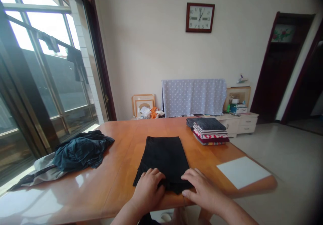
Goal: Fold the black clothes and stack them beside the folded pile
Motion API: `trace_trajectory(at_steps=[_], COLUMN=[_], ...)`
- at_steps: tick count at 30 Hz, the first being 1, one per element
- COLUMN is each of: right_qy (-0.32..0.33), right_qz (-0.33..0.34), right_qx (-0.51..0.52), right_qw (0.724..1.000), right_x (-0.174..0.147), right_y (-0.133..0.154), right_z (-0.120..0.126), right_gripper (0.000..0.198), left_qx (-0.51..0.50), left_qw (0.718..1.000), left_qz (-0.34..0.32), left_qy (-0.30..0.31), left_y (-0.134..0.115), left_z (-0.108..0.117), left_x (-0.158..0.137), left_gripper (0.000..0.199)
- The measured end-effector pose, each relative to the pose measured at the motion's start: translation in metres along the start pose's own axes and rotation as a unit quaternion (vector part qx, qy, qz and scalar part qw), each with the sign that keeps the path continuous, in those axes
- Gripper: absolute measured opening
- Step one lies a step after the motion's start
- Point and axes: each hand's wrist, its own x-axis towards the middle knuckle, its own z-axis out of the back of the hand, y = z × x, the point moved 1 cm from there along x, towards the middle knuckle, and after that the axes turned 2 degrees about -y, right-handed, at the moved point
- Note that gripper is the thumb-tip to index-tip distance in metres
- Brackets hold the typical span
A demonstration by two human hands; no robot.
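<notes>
A folded black garment (166, 157) lies flat on the wooden table in front of me, its near edge close to the table's front. My left hand (150, 188) is at its near left corner, with the fingers curled over the cloth and the thumb tucked near the edge. At the near right corner, my right hand (199, 188) has its fingers bent over the fabric and its thumb by the lower edge. Cloth between the fingers is partly hidden. The garment's exact kind is not clear.
A crumpled heap of dark and grey clothes (80, 151) lies on the left of the wooden table (121, 174), beside the window. Toward the back right stands a stack of folded clothes (210, 132). A white sheet (243, 171) lies near the right corner.
</notes>
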Motion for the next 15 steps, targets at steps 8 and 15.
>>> trace_trajectory(at_steps=[8, 15], right_qy=[-0.042, -0.089], right_qz=[0.017, 0.011], right_qx=[-0.046, -0.055], right_qw=[0.998, 0.994], right_x=[0.008, 0.019], right_y=[0.003, -0.003], right_z=[-0.007, -0.017], right_gripper=[0.023, 0.024], left_qx=[0.014, 0.061], left_qw=[1.000, 0.998], left_qz=[0.011, 0.018], left_qy=[-0.015, -0.027], left_y=[-0.008, -0.012], left_z=[-0.006, -0.013], left_x=[-0.001, 0.005], left_gripper=[0.036, 0.017])
